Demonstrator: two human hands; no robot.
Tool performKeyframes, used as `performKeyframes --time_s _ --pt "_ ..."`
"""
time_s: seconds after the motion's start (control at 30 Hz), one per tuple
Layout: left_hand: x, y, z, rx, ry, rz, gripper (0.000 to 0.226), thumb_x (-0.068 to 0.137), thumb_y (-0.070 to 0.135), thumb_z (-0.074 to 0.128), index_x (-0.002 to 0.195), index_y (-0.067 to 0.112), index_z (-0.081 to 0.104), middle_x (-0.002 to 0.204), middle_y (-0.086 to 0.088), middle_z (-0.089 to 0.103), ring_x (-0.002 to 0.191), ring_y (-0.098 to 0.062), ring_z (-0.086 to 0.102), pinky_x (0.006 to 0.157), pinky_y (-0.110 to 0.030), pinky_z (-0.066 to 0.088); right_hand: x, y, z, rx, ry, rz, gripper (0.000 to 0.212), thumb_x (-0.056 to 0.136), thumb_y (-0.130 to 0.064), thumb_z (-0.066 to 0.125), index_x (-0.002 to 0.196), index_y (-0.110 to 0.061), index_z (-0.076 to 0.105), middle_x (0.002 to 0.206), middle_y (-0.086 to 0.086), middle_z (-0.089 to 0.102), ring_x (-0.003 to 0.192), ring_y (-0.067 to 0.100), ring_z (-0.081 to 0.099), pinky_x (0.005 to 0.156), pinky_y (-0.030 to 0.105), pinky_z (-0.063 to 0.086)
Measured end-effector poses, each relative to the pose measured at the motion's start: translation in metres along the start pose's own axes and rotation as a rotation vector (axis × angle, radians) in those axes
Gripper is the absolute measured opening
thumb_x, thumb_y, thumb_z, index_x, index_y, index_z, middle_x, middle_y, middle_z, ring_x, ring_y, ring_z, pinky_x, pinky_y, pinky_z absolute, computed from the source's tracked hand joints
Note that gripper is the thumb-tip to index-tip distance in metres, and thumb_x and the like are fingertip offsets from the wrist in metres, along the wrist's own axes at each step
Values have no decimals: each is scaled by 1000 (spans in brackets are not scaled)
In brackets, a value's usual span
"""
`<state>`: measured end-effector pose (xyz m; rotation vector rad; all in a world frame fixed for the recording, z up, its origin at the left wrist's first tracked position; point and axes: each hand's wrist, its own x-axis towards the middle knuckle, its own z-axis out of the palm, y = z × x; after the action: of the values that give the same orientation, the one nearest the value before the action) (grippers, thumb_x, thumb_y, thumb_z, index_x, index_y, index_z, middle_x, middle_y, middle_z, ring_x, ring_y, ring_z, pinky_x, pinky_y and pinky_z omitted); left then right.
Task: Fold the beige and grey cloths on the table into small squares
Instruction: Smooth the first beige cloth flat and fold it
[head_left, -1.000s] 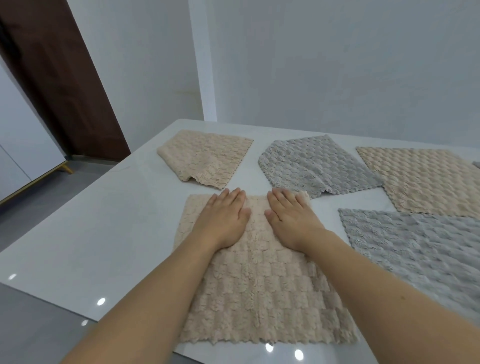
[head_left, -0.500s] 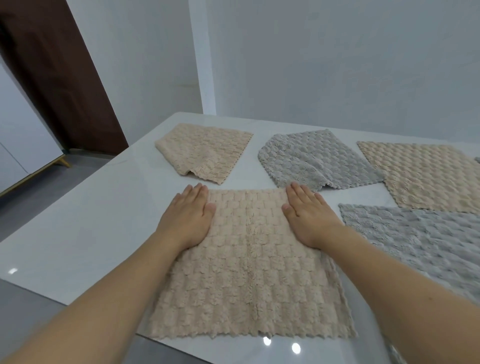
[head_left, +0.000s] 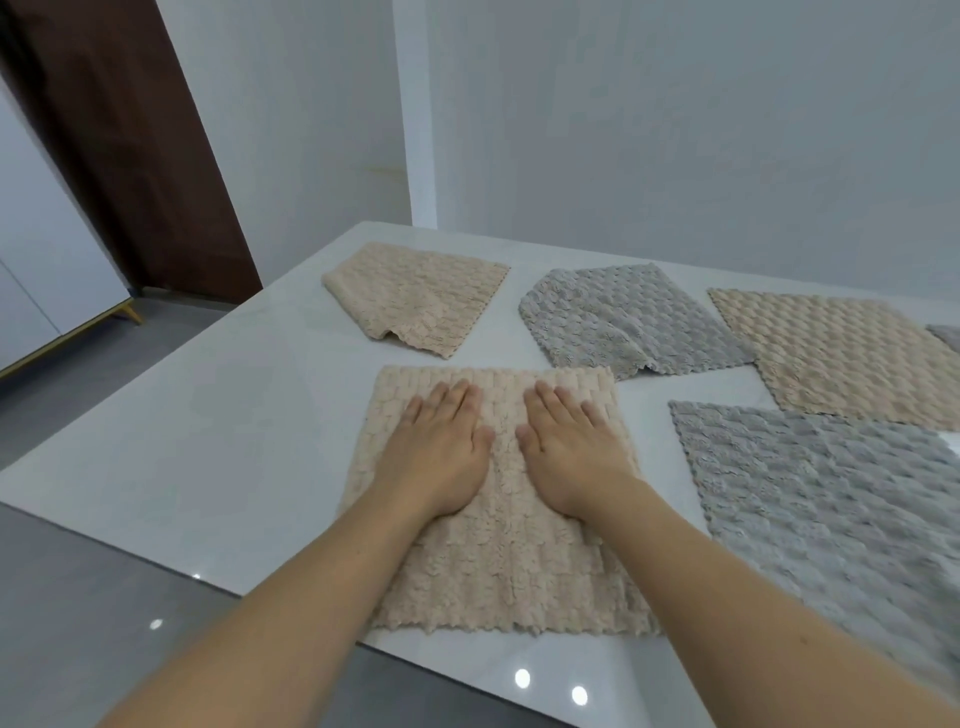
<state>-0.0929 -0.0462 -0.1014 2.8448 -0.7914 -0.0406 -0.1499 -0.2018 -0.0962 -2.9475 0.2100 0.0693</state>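
A beige textured cloth (head_left: 498, 566) lies flat on the white table (head_left: 218, 441) right in front of me. My left hand (head_left: 441, 452) and my right hand (head_left: 571, 457) both press on its far half, palms down, fingers straight, thumbs nearly touching. Farther back lie a folded beige cloth (head_left: 415, 301) and a folded grey cloth (head_left: 618, 317). A larger beige cloth (head_left: 852, 353) is spread at the right rear, and a large grey cloth (head_left: 831, 499) is spread at the right, close to my right forearm.
The table's left edge runs diagonally above a grey floor (head_left: 78, 623). White walls (head_left: 675, 130) stand behind the table, and a dark brown door (head_left: 130, 156) is at the left. Another grey cloth's corner (head_left: 948, 335) shows at the far right edge.
My hands were spread apart near the cloth's far corners half a second ago. They have slid back together to the middle of the cloth's far half.
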Motion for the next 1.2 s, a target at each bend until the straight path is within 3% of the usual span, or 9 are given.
performKeyframes --time_s 0.33,0.47,0.6,0.7,0.77,1.07,1.2 --pt "-24 -64 -13 0 -35 -132 61 103 44 11 157 18 1 164 3 -6 150 -12 -7 122 -35 -4 -20 55 -5 -26 -27 150 59 101 -45 5 155 -21 -6 161 -5 -14 148 12 -12 120 35 -8" --pt "-22 -63 -12 26 -48 -144 62 102 44 11 157 16 1 164 1 -5 150 -15 -6 122 -38 -3 -20 49 -8 -40 -41 161 59 101 -44 4 155 -19 -6 161 -3 -14 148 15 -12 120 39 -9" --pt "-25 -37 -25 86 12 -269 65 101 45 7 156 9 3 164 -6 -1 150 -22 -5 121 -43 -7 -26 33 -24 -174 -19 208 60 102 -38 6 154 -12 -7 161 4 -15 148 22 -15 119 45 -11" --pt "-47 10 -18 -94 93 -184 64 102 42 11 155 7 6 164 -7 2 150 -22 -2 121 -41 -5 -43 3 -26 -42 78 161 58 103 -34 10 154 -11 -6 162 4 -13 148 21 -13 120 41 -11" --pt "-65 27 -2 -66 71 -100 63 102 42 11 156 11 5 164 -4 2 150 -20 -3 121 -42 -4 -63 -14 -8 24 59 89 58 103 -36 10 155 -13 -3 162 3 -9 149 20 -9 120 40 -7" --pt "-73 20 1 -39 24 -79 62 102 42 11 156 15 2 164 0 -3 150 -16 -7 122 -41 -4 -75 -14 6 25 20 86 59 102 -41 9 155 -18 -3 162 -3 -10 148 15 -11 121 38 -7" --pt "-88 -13 -6 -26 13 -66 61 102 44 8 156 19 0 164 3 -6 149 -13 -8 121 -37 -5 -88 11 2 13 11 131 58 102 -42 8 155 -20 -5 162 -5 -11 148 12 -12 120 35 -8"
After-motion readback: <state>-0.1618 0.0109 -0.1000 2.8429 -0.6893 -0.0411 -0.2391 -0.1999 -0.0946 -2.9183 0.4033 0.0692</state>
